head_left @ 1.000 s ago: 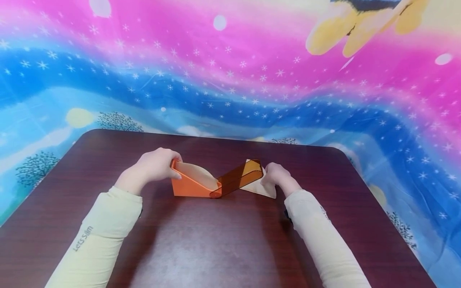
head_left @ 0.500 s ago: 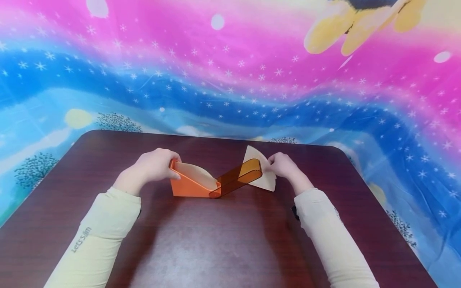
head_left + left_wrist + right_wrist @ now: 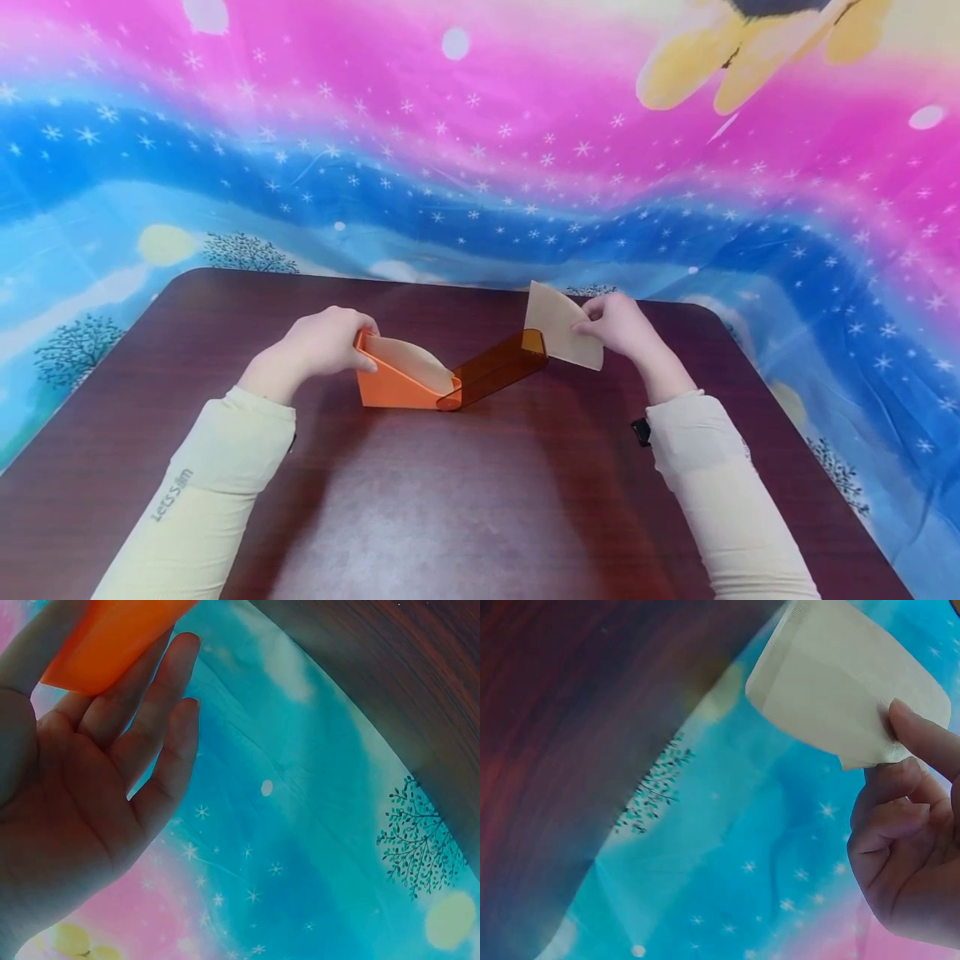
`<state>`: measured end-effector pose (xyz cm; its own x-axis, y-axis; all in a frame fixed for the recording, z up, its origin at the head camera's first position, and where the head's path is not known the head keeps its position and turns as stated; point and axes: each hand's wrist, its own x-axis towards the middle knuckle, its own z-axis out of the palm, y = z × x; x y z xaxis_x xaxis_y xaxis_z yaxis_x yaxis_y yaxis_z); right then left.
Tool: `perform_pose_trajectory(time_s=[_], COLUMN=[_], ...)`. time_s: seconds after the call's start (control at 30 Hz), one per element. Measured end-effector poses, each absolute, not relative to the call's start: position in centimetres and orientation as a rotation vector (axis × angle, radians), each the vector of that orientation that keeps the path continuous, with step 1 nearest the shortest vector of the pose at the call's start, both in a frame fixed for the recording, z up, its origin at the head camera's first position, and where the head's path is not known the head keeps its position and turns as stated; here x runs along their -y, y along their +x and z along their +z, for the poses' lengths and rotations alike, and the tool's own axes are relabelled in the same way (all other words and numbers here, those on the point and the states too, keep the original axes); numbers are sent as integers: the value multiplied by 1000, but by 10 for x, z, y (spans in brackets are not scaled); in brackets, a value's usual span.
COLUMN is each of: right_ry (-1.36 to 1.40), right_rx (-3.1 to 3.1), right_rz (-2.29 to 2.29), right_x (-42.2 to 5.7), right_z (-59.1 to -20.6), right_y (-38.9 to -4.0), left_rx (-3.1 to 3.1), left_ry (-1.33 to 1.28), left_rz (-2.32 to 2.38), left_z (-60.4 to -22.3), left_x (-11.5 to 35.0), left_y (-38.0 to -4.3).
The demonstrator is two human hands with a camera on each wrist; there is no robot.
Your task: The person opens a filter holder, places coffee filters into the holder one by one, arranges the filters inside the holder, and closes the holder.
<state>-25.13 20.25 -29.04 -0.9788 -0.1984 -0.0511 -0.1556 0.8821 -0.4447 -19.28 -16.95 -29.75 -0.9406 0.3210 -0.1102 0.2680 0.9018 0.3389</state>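
An orange holder point(image 3: 393, 390) stands on the table with tan paper coffee filters point(image 3: 411, 360) inside it. Its see-through amber lid point(image 3: 498, 371) is swung out to the right on a hinge. My left hand point(image 3: 324, 342) grips the holder's tall back end between thumb and fingers; in the left wrist view that orange end point(image 3: 112, 641) shows at the top. With thumb and forefinger, my right hand point(image 3: 618, 327) pinches a coffee filter point(image 3: 564, 325) by its edge, raised above the table beside the lid's tip. The right wrist view shows the filter's point(image 3: 832, 682) crimped seam.
The dark wooden table point(image 3: 442, 517) has rounded far corners. Behind it hangs a colourful printed cloth point(image 3: 465, 183) with snowflakes and trees, close to the table's far edge.
My right hand has lifted the coffee filter up and to the right, from behind the lid's tip to above it. The left hand and the holder have stayed in place.
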Motion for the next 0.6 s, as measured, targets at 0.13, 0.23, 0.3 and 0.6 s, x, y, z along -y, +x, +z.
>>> perform_pose_trajectory(time_s=[0.13, 0.23, 0.3, 0.6], right_ry=[-273, -249, -233, -275], right_rx=[-2982, -2990, -2986, -3024], right_rz=[-690, -706, -733, -763], right_x=[-204, -205, -207, -211], right_z=[-278, -269, -263, -244], right_y=[-246, -241, -238, -228], left_rx=[-2904, -2904, -2903, -2905], left_ry=[457, 466, 463, 454], left_rz=[489, 486, 483, 479], left_z=[-298, -299, -299, -298], left_x=[169, 168, 168, 169], left_y=[-193, -194, -194, -193])
